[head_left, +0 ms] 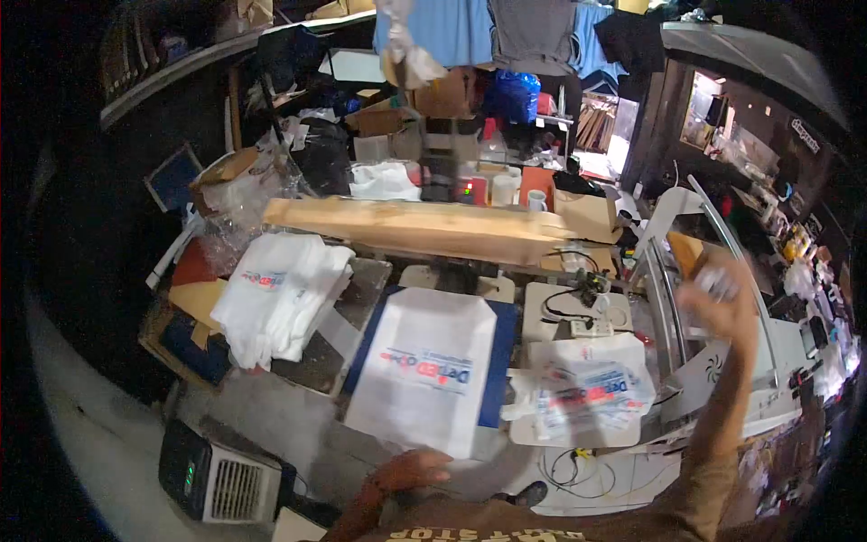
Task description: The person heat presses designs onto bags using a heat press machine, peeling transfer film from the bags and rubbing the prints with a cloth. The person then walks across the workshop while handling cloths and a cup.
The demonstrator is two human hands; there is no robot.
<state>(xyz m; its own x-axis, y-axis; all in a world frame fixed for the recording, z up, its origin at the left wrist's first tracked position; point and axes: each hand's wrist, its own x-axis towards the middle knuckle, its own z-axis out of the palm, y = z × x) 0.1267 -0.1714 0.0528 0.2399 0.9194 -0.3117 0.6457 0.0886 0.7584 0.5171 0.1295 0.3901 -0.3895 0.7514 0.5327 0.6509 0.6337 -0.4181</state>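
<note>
A white apron-shaped cloth piece (424, 361) with a blue and red print lies flat on a dark blue board (497, 370) in front of me. My left hand (414, 470) is at its near edge, palm down and fingers loosely stretched; I cannot tell whether it touches the cloth. My right hand (722, 307) is raised at the right beside the metal frame of a grey-white machine (713, 375). Its fingers are bent around something pale, blurred by motion. Several printed clear sheets (591, 397) lie crumpled on a white cloth to the right.
A stack of white printed cloth pieces (280, 289) lies at the left. A long wooden beam (415, 228) crosses behind the work surface. A power strip with cables (591, 327) sits at the right. A grey-black box with a grille (239, 488) stands at the lower left.
</note>
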